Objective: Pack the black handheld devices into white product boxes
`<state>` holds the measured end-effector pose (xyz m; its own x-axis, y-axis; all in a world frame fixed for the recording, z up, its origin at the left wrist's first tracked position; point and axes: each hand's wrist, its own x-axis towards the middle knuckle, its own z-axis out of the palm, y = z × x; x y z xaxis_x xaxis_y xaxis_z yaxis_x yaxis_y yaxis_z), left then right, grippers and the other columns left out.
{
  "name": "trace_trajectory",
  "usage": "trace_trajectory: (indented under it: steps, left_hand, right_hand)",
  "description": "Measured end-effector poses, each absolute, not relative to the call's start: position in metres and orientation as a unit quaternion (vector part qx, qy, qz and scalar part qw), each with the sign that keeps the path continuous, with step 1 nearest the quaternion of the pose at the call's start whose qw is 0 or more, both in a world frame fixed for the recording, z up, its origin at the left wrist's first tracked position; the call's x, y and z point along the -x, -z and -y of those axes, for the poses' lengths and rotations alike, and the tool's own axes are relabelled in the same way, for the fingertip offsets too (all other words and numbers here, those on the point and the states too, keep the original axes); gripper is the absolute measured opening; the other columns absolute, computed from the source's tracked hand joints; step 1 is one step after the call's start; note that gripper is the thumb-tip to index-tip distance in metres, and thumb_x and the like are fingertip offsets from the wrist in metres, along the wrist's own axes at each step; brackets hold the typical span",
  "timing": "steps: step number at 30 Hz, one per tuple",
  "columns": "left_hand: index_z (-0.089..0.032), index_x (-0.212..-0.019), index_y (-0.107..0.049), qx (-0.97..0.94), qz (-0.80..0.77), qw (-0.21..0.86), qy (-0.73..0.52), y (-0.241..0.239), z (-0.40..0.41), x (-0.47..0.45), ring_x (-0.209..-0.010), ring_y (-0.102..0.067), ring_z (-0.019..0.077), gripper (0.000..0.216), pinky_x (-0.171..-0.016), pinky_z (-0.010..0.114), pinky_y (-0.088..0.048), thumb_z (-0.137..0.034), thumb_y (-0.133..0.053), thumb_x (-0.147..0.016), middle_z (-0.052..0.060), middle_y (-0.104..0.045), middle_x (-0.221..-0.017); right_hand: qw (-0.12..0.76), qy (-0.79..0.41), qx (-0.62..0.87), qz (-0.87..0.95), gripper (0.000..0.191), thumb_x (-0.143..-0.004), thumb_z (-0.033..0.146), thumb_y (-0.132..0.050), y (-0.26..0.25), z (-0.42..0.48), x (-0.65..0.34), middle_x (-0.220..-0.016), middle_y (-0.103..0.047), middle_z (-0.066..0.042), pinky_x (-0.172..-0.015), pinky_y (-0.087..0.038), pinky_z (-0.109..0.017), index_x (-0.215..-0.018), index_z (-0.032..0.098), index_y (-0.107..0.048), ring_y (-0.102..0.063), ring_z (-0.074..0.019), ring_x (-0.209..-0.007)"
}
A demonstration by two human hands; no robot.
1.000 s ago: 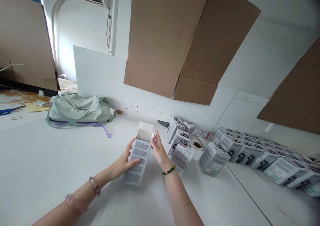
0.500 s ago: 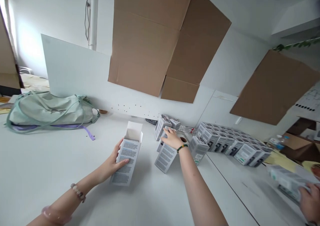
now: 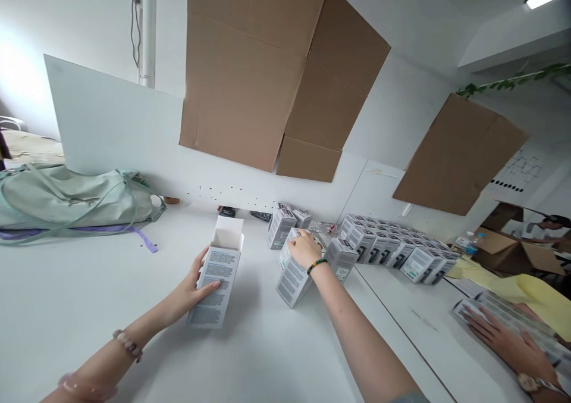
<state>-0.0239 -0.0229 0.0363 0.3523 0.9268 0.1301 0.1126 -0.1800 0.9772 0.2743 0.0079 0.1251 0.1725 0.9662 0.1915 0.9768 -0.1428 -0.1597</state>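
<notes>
On the left, my left hand [image 3: 197,289] is wrapped round a tall grey-white printed carton [image 3: 214,308], thumb across its text side. The carton's top is open and its white flap [image 3: 228,231] stands up. My right hand [image 3: 305,252] grips the top of another printed carton [image 3: 293,282], which is tilted on the white table. Its fingertips are partly hidden behind the carton's upper edge. Closed cartons stand close by, one behind [image 3: 280,227] and one to the right of the hand [image 3: 341,259].
Rows of matching cartons [image 3: 397,242] stand along the wall to the right. A co-worker's hands [image 3: 504,337] rest on cartons at the far right, near yellow paper [image 3: 530,296]. A pale green bag [image 3: 80,197] lies at the left; clear plastic [image 3: 322,228] lies behind my right hand.
The view has turned a little to the right. My right hand has closed on the carton and turned it slightly. The co-worker's carton has been lowered to the table.
</notes>
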Motion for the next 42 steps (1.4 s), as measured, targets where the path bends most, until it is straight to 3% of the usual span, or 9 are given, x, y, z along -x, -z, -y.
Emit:
trace_trajectory:
  steps: [10, 15, 17, 21, 29, 34, 38, 40, 42]
  left_hand:
    - [-0.035, -0.152, -0.003, -0.636, -0.45, 0.456, -0.431, -0.037, 0.007, 0.041, -0.126, -0.054, 0.0337, 0.092, -0.098, 0.05, -0.052, -0.059, -0.059, -0.084, 0.014, -0.042, -0.145]
    - [-0.033, -0.152, -0.005, -0.582, -0.492, 0.422, -0.491, -0.044, -0.004, 0.058, -0.119, -0.06, 0.0343, 0.093, -0.094, 0.051, -0.055, -0.057, -0.062, -0.083, 0.016, -0.048, -0.139]
    - [-0.033, -0.152, -0.003, -0.558, -0.495, 0.415, -0.521, -0.046, -0.008, 0.062, -0.121, -0.059, 0.0347, 0.094, -0.096, 0.052, -0.054, -0.053, -0.063, -0.083, 0.017, -0.047, -0.141]
    - [-0.03, -0.152, -0.003, -0.531, -0.483, 0.407, -0.565, -0.044, -0.009, 0.064, -0.125, -0.055, 0.0362, 0.097, -0.099, 0.052, -0.052, -0.053, -0.066, -0.082, 0.018, -0.045, -0.142]
    - [-0.033, -0.15, 0.0, -0.567, -0.431, 0.42, -0.563, -0.038, -0.003, 0.065, -0.129, -0.051, 0.0332, 0.095, -0.101, 0.047, -0.05, -0.056, -0.064, -0.083, 0.015, -0.037, -0.146]
    - [-0.033, -0.149, 0.0, -0.587, -0.411, 0.423, -0.555, -0.037, -0.002, 0.063, -0.128, -0.051, 0.0326, 0.096, -0.103, 0.049, -0.047, -0.052, -0.066, -0.082, 0.015, -0.037, -0.146]
    - [-0.035, -0.15, 0.0, -0.618, -0.389, 0.426, -0.534, -0.033, 0.002, 0.06, -0.123, -0.055, 0.0318, 0.096, -0.1, 0.049, -0.049, -0.046, -0.068, -0.083, 0.014, -0.042, -0.143]
    - [-0.034, -0.151, 0.0, -0.631, -0.38, 0.435, -0.518, -0.029, 0.004, 0.057, -0.123, -0.055, 0.0318, 0.095, -0.1, 0.048, -0.049, -0.045, -0.067, -0.084, 0.015, -0.042, -0.143]
    - [-0.033, -0.151, 0.0, -0.642, -0.375, 0.44, -0.503, -0.026, 0.005, 0.054, -0.124, -0.055, 0.0318, 0.096, -0.1, 0.048, -0.048, -0.044, -0.068, -0.084, 0.016, -0.043, -0.143]
  right_hand:
    - [0.112, 0.029, 0.797, 0.593, 0.023, -0.095, 0.032, -0.058, -0.126, 0.011, -0.323, -0.136, -0.055, -0.009, -0.099, -0.048, -0.048, -0.115, 0.02, -0.063, -0.055, -0.0252, -0.12]
    - [0.153, 0.04, 0.74, 0.654, 0.018, -0.093, 0.018, -0.054, -0.137, 0.02, -0.323, -0.142, -0.052, -0.013, -0.11, -0.033, -0.053, -0.092, 0.016, -0.072, -0.037, -0.0338, -0.137]
    - [0.181, 0.036, 0.69, 0.699, 0.023, -0.094, 0.015, -0.05, -0.135, 0.011, -0.299, -0.14, -0.053, -0.011, -0.114, -0.03, -0.047, -0.098, 0.018, -0.072, -0.037, -0.0293, -0.138]
    - [0.196, -0.033, 0.592, 0.781, 0.024, -0.094, 0.026, -0.058, -0.112, -0.035, -0.223, -0.128, -0.062, -0.007, -0.103, -0.044, -0.046, -0.117, 0.018, -0.063, -0.057, -0.0234, -0.119]
    - [0.22, -0.104, 0.615, 0.75, 0.04, -0.094, 0.032, -0.062, -0.051, -0.112, -0.128, -0.139, -0.052, -0.01, -0.1, -0.047, -0.054, -0.13, 0.019, -0.053, -0.055, -0.029, -0.122]
    - [0.351, -0.113, 0.593, 0.715, 0.033, -0.093, 0.031, -0.062, -0.055, -0.117, -0.12, -0.129, -0.058, -0.009, -0.095, -0.051, -0.048, -0.124, 0.018, -0.057, -0.06, -0.0251, -0.112]
    - [0.521, -0.081, 0.56, 0.639, 0.044, -0.101, 0.029, -0.027, -0.09, -0.103, -0.136, -0.137, -0.046, -0.016, -0.096, -0.049, -0.046, -0.144, 0.02, -0.028, -0.049, -0.0294, -0.125]
    - [0.584, -0.069, 0.53, 0.611, 0.05, -0.099, 0.027, -0.006, -0.11, -0.087, -0.149, -0.135, -0.044, -0.019, -0.084, -0.053, -0.043, -0.148, 0.021, -0.007, -0.053, -0.03, -0.118]
    - [0.62, -0.065, 0.495, 0.606, 0.05, -0.097, 0.026, 0.001, -0.129, -0.066, -0.16, -0.127, -0.048, -0.017, -0.071, -0.053, -0.04, -0.147, 0.024, -0.001, -0.061, -0.028, -0.099]
